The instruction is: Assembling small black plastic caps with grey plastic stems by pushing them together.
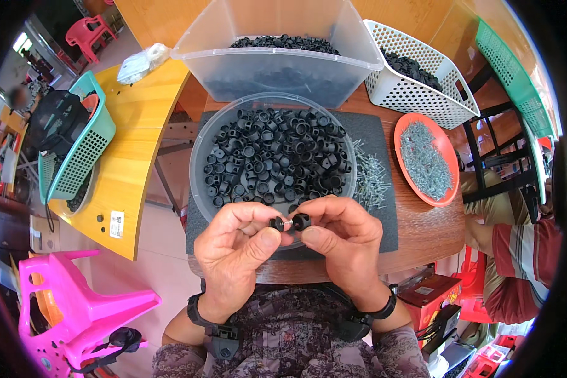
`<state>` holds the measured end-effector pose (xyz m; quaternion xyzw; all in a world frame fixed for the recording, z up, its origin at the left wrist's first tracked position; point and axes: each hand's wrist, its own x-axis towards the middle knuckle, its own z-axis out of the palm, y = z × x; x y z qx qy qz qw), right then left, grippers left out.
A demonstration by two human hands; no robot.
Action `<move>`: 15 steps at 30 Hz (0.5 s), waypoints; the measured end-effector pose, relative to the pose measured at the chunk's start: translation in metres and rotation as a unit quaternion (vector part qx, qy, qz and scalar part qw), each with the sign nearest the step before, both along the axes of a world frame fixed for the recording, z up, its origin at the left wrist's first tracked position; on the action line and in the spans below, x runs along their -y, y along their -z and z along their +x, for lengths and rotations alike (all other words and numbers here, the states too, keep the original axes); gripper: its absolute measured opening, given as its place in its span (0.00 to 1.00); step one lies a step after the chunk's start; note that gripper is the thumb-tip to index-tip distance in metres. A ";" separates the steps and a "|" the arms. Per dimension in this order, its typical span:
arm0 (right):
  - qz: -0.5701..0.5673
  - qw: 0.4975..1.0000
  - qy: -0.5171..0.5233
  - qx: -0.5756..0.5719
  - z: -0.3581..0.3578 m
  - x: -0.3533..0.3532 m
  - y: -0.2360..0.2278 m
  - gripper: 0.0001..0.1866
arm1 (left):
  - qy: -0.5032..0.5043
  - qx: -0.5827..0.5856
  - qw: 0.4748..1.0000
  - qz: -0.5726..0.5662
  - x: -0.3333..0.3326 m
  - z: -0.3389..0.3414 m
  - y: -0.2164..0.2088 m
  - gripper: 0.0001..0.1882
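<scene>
Between finger and thumb, my left hand (236, 242) pinches a small black plastic piece (276, 223) with a silvery screw (288, 223) reaching out of it to the right. A rounded black plastic cap with a hole (302, 221) is in the pinch of my right hand (341, 242), its side against the screw's tip. Whether the screw has entered the cap I cannot tell. Both hands are over the near rim of a round clear tub (198, 183), which holds many similar black caps (258, 157).
Loose screws (373, 179) lie on the dark mat (384, 236) right of the tub; an orange plate (455, 167) holds more. Behind stand a clear bin (353, 63) and a white basket (384, 94) of black parts. A person (516, 258) sits at the right.
</scene>
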<state>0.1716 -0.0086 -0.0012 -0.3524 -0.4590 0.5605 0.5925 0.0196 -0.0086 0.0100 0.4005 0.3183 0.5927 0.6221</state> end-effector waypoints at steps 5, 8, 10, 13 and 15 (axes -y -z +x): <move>-0.099 0.980 -0.082 -0.155 0.008 0.000 0.004 0.14 | 0.001 -0.051 0.999 0.009 0.008 -0.002 -0.005 0.11; -0.095 0.965 -0.113 -0.215 0.008 0.002 0.007 0.14 | -0.003 -0.071 0.997 0.014 0.014 -0.002 -0.006 0.11; -0.090 0.965 -0.116 -0.220 0.008 0.005 0.007 0.14 | -0.008 -0.084 0.996 0.018 0.017 -0.001 -0.007 0.11; -0.078 0.967 -0.115 -0.213 0.007 0.008 0.005 0.13 | -0.025 -0.110 0.993 0.018 0.021 0.001 -0.010 0.11; -0.068 0.971 -0.109 -0.203 0.006 0.011 0.002 0.13 | -0.040 -0.140 0.989 0.014 0.025 0.001 -0.012 0.10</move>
